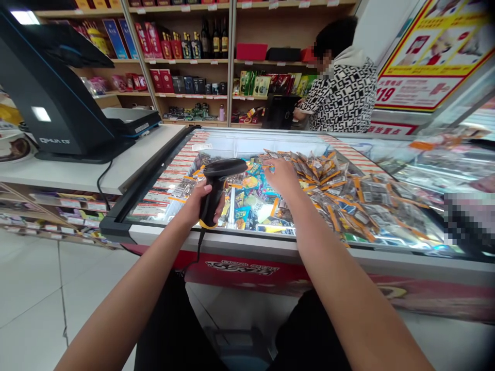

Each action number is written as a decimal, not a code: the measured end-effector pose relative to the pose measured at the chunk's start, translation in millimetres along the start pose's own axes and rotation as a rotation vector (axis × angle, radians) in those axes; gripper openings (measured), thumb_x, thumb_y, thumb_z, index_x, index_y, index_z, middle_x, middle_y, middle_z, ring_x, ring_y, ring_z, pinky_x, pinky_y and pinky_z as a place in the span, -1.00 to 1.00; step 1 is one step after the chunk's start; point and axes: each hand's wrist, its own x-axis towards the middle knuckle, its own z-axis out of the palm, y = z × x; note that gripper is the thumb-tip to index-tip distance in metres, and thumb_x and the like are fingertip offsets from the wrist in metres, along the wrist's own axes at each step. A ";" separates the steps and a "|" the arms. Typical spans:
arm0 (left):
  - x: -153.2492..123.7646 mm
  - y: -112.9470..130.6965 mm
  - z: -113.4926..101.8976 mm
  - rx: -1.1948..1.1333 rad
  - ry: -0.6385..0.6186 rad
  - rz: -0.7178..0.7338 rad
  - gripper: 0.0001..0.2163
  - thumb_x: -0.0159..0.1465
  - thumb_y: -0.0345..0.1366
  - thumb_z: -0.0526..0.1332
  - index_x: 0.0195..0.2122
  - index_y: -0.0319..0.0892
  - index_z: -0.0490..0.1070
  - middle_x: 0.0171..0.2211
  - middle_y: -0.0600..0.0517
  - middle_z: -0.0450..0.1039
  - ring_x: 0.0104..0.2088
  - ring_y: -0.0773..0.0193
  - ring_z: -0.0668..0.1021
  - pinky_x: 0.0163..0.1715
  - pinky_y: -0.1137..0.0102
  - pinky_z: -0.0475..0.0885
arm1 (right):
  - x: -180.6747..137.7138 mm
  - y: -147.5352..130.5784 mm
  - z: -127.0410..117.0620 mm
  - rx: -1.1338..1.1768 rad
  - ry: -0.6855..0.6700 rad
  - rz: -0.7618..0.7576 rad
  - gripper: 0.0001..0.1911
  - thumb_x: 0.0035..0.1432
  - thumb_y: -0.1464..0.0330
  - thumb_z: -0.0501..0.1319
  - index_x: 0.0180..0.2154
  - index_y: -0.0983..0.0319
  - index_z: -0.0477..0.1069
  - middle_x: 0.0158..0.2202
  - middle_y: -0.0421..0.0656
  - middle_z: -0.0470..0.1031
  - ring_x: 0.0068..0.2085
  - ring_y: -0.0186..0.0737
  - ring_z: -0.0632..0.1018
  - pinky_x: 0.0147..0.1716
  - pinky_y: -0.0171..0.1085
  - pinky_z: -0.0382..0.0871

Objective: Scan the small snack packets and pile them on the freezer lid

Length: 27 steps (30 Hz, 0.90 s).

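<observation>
My left hand (204, 198) is wrapped round the handle of a black and yellow barcode scanner (224, 168), whose cord hangs down over the front of the freezer. The scanner's head points to the right. My right hand (281, 176) reaches over the glass top, its fingers apart at the left edge of a pile of snack packets (320, 167). Whether the fingertips touch a packet is hard to see. These packets are clear with orange edges and dark contents. More of them (367, 206) spread to the right. Blue packages (251, 170) show beneath the glass.
A chest freezer (247, 238) stands in front of me. At left, a counter (135, 159) holds a black checkout terminal (65, 103). Another person (340, 93) stands behind the freezer, by shelves (193, 96) of boxes and bottles. Someone's hand (485, 184) shows at the right edge.
</observation>
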 end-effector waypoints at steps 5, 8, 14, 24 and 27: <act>0.0 -3.6 -2.9 0.035 0.014 0.009 -0.41 0.29 0.17 0.36 0.10 -0.23 0.42 -0.61 0.16 0.45 -0.76 0.22 0.44 -0.74 0.39 0.32 | 11.8 -1.2 6.8 -0.232 -0.163 0.077 -0.37 0.55 0.17 0.17 0.52 0.19 0.43 0.51 0.21 0.39 0.53 0.38 0.34 0.46 0.27 0.28; 0.7 -3.4 -2.6 0.044 0.001 0.009 -0.39 0.30 0.18 0.34 0.12 -0.24 0.41 -0.60 0.16 0.45 -0.76 0.23 0.45 -0.74 0.41 0.32 | 20.8 -8.0 12.3 -0.282 -0.203 0.096 -0.28 0.58 0.10 0.12 0.62 0.18 0.24 0.54 0.22 0.33 0.56 0.42 0.28 0.46 0.30 0.24; 0.8 -2.8 0.2 0.030 0.000 0.000 -0.43 0.28 0.19 0.35 0.05 -0.20 0.42 -0.60 0.16 0.43 -0.75 0.24 0.44 -0.73 0.42 0.32 | 30.7 -4.2 19.6 -0.304 -0.182 0.116 -0.31 0.60 0.04 0.08 0.46 0.35 0.46 0.52 0.33 0.30 0.55 0.47 0.23 0.47 0.27 0.20; -0.2 0.4 1.9 0.061 -0.022 -0.010 -0.38 0.30 0.21 0.32 0.13 -0.23 0.40 -0.54 0.13 0.49 -0.74 0.25 0.45 -0.74 0.40 0.33 | 52.7 9.8 24.2 -0.131 -0.150 0.187 -0.40 0.59 0.06 0.15 0.32 0.38 0.55 0.37 0.35 0.50 0.44 0.38 0.44 0.42 0.17 0.30; 0.4 1.1 1.6 0.070 -0.030 -0.014 -0.38 0.31 0.21 0.33 0.13 -0.23 0.39 -0.54 0.12 0.48 -0.73 0.23 0.46 -0.74 0.39 0.34 | 66.8 9.4 28.4 -0.060 -0.048 0.285 -0.49 0.59 0.16 0.18 0.24 0.45 0.57 0.32 0.44 0.50 0.44 0.37 0.46 0.44 0.16 0.28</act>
